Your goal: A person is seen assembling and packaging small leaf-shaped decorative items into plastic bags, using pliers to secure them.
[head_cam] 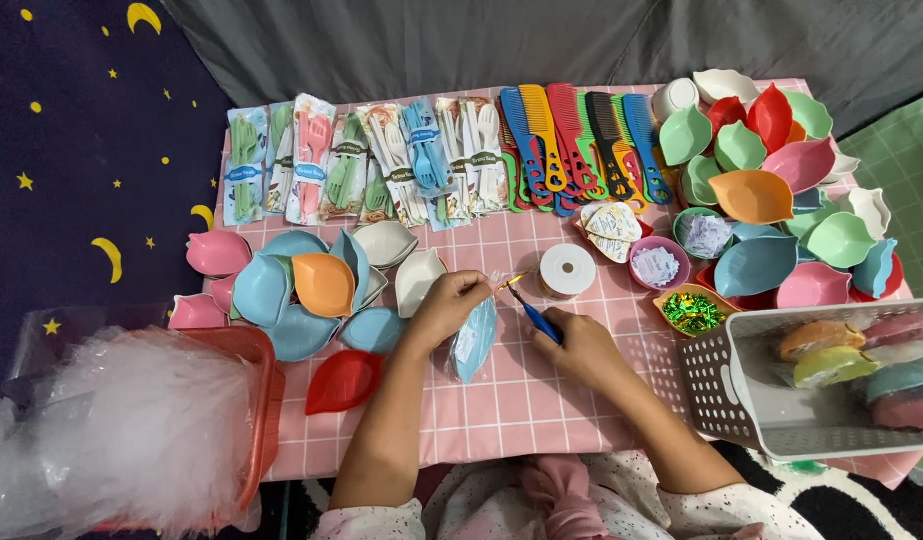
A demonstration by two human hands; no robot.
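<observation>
My left hand (447, 305) pinches the top of a clear plastic bag holding a blue leaf-shaped dish (475, 340), just left of the white tape roll (567, 270). My right hand (582, 345) grips blue-handled scissors (534, 315) below the roll; I can hardly make out their blades.

Bare pink checked cloth (542, 395) lay open between forearms; tape roll (567, 270) ahead, white basket (742, 400) blocked right.

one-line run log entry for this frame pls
left hand: pinches wrapped blue dish | right hand: holds blue tool | ribbon roll: beside
</observation>
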